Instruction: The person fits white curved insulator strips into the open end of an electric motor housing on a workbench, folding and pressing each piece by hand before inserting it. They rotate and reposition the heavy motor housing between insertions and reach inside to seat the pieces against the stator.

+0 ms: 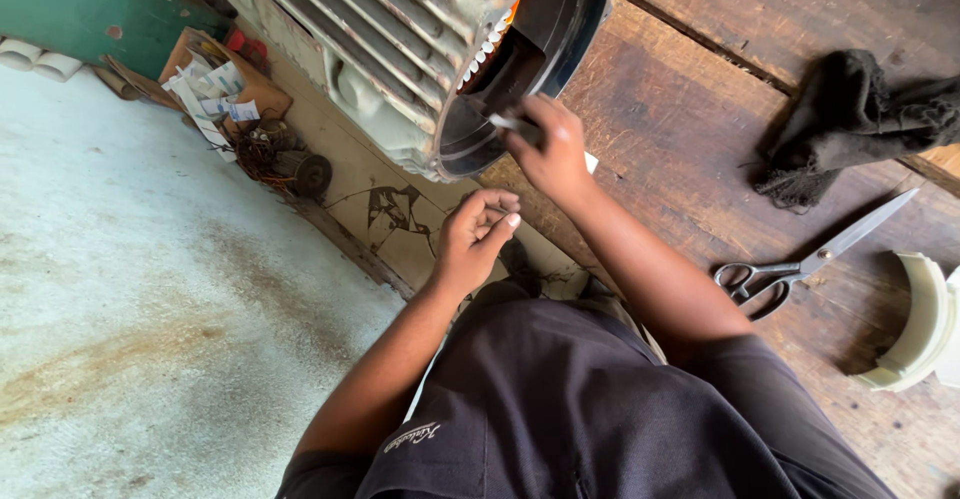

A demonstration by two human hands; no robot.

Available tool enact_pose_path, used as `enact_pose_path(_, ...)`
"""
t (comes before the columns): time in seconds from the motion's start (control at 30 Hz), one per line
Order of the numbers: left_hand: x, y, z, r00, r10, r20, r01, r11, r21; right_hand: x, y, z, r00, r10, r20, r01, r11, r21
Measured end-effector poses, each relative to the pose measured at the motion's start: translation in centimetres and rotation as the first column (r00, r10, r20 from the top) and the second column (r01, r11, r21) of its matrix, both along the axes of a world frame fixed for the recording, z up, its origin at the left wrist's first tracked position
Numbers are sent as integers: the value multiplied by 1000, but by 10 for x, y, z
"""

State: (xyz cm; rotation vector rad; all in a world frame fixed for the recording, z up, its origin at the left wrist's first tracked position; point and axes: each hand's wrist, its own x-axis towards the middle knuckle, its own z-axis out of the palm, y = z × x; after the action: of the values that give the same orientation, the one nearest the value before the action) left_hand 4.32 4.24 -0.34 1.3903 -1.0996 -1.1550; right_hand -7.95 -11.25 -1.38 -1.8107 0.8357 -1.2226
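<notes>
A large grey ribbed motor housing [380, 49] lies on its side on a wooden bench [700, 109], its open end facing me. White slot liners and an orange winding [490, 44] show inside the rim. My right hand [550, 149] is at the lower edge of the opening and pinches a small pale strip [510, 121]. My left hand [480, 231] hovers just below it, near the bench edge. Its fingers are curled against the thumb, and I cannot make out anything inside them.
Scissors [800, 264] lie on the bench to my right, with a black cloth [850, 119] beyond them and a curved white plastic piece [915, 329] at the right edge. Paper scraps [215, 94] and a wire tangle [275, 154] sit on the concrete floor [150, 289] at the left.
</notes>
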Motion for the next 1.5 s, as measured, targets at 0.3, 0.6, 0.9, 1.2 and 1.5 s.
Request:
enact_pose_path(0.3, 7, -23, 21, 929, -5, 371, 12, 1000, -15, 86, -42, -24, 989, 28, 142, -53, 983, 177)
enact_pose_path(0.6, 12, -23, 33, 910, -70, 409, 72, 997, 9, 93, -33, -13, 995, -92, 36, 86, 986, 146)
enact_pose_path(0.9, 12, -23, 35, 937, -57, 345, 54, 998, 18, 104, -48, -10, 991, -120, -61, 131, 959, 250)
enact_pose_path(1.2, 12, -20, 32, 946, -49, 320, 48, 999, 13, 108, -41, -15, 987, -90, -131, 99, 993, 64)
enact_pose_path(1.5, 14, -19, 32, 940, -54, 338, 53, 999, 11, 81, -25, 2, 974, -19, -228, 14, 1000, -26)
